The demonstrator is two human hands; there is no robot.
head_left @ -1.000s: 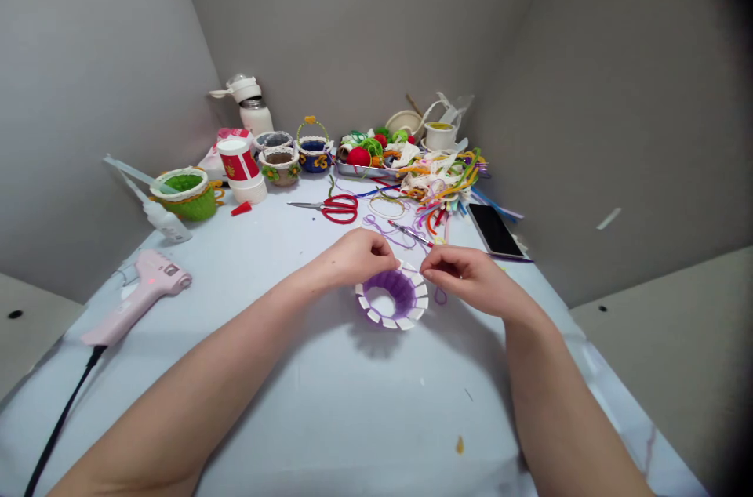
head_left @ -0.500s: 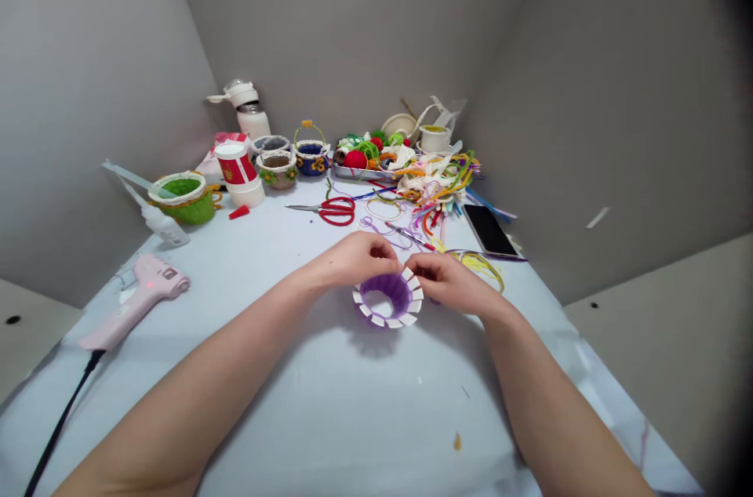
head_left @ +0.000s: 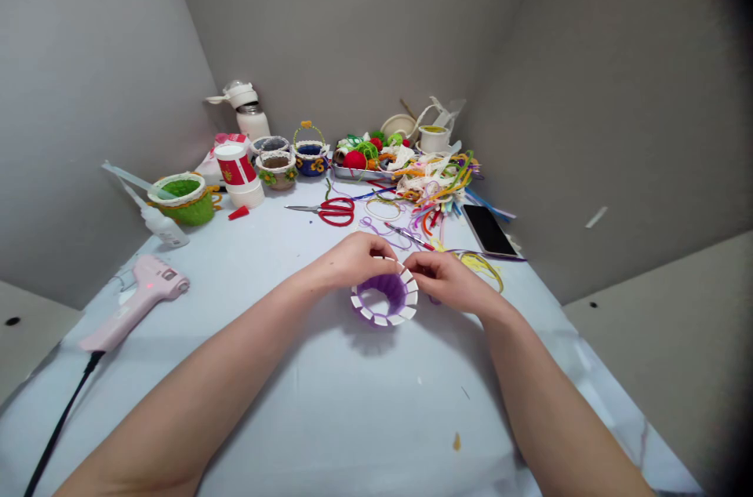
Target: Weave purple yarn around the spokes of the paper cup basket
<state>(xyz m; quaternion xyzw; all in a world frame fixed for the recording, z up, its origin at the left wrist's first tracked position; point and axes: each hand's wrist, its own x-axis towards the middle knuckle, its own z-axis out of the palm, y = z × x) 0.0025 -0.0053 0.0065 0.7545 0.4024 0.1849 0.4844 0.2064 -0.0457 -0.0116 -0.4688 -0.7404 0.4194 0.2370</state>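
A small paper cup (head_left: 401,310) with its wall cut into white strips and purple yarn woven through it is held just above the table, its opening tilted towards me. My left hand (head_left: 368,256) pinches the cup's far rim, thumb and fingers closed on it. On the right side of the rim, my right hand (head_left: 441,276) is closed, fingertips together against the cup's edge. A bit of purple yarn (head_left: 434,300) shows just under that hand; the exact grip is hidden behind the fingers.
Beyond the hands lie red-handled scissors (head_left: 336,212), a pen (head_left: 410,235) and a phone (head_left: 490,230). A pink glue gun (head_left: 141,297) with a black cord is at the left. Small woven baskets (head_left: 278,169), a tray of yarn (head_left: 365,172) and a white bottle (head_left: 252,121) stand at the back.
The cup has shifted slightly left and its rim has turned a little, away from the right hand. Both hands stay in nearly the same place, still closed.
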